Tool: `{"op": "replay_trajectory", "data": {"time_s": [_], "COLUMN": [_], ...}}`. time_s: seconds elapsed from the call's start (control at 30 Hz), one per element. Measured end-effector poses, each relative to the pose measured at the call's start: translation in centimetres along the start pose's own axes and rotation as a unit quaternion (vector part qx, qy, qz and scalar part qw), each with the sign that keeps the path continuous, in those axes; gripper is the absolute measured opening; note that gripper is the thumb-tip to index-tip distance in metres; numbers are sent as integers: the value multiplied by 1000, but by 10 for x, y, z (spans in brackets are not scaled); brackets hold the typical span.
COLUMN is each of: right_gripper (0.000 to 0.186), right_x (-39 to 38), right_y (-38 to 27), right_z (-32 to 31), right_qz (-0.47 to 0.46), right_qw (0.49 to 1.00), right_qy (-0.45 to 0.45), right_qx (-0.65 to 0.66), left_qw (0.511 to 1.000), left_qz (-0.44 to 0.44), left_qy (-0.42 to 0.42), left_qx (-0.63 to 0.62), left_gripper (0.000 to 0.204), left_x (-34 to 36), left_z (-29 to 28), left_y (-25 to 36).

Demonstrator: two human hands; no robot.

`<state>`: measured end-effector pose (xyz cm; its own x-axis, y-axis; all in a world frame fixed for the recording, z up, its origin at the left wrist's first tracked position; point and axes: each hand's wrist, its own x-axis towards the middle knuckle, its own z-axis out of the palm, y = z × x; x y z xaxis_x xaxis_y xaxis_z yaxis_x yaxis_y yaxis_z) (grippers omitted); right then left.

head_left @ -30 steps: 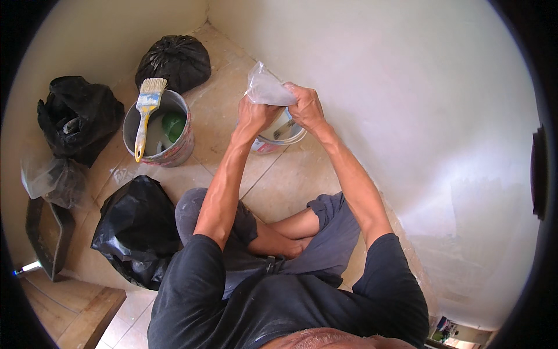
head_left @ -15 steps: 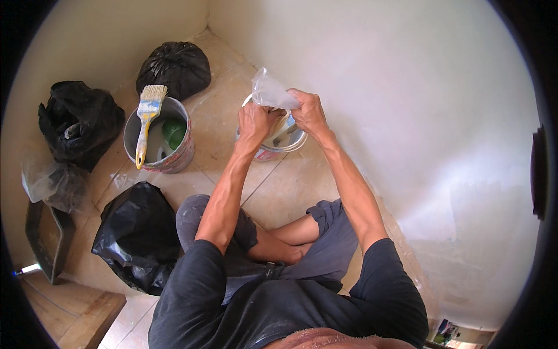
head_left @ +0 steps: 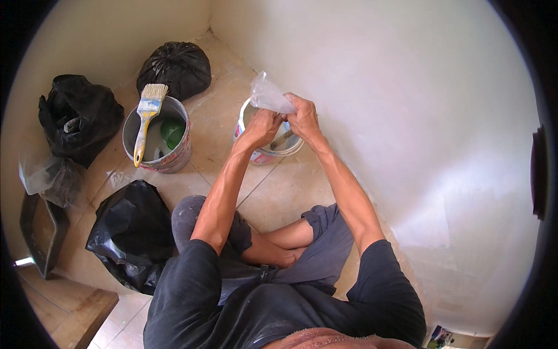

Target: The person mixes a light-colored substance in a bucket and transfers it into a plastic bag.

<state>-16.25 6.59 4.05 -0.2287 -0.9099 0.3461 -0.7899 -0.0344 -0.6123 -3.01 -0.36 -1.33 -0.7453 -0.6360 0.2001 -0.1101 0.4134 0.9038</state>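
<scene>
A clear plastic bag (head_left: 268, 95) is pinched between my two hands above a white bucket, its loose part pointing up and away from me. My left hand (head_left: 261, 128) is closed at the lower part of the bag, its fingertips mostly hidden. My right hand (head_left: 303, 118) grips the bag just beside it, fingers curled in. Below them the white bucket (head_left: 264, 157) stands on the floor, partly covered by my hands and wrists. Inside it shows part of a paintbrush (head_left: 283, 138).
Left of my hands, a wide paintbrush (head_left: 147, 119) lies across a grey bucket (head_left: 182, 157) with a green object (head_left: 171, 133) inside. Black plastic bags (head_left: 132, 224) stand around it. A dark angular frame (head_left: 56, 232) and wooden board (head_left: 87, 319) are farther left. A pale wall (head_left: 418, 116) rises at right.
My hands have come closer together on the bag, my right hand moving slightly left. The bag is more bunched, and more of the white bucket's left side shows.
</scene>
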Motion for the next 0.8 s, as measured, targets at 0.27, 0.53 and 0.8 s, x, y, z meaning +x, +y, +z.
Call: {"op": "replay_trajectory", "data": {"time_s": [0.27,0.53,0.8], "right_gripper": [19,18,21], "right_x": [4,7,10], "right_y": [-8,-5,-1], "right_z": [3,-4,-17], "right_qz": [74,17,-15], "right_qw": [996,999,1000], "right_qy": [25,27,-22], "right_qx": [33,-3,0], "left_qw": [995,996,998], "left_qz": [46,5,-47], "left_qy": [15,48,38], "left_qx": [85,73,6], "left_gripper": [22,17,20], "left_x": [-5,-3,4], "left_z": [-5,-4,2], "left_y": [7,12,9]}}
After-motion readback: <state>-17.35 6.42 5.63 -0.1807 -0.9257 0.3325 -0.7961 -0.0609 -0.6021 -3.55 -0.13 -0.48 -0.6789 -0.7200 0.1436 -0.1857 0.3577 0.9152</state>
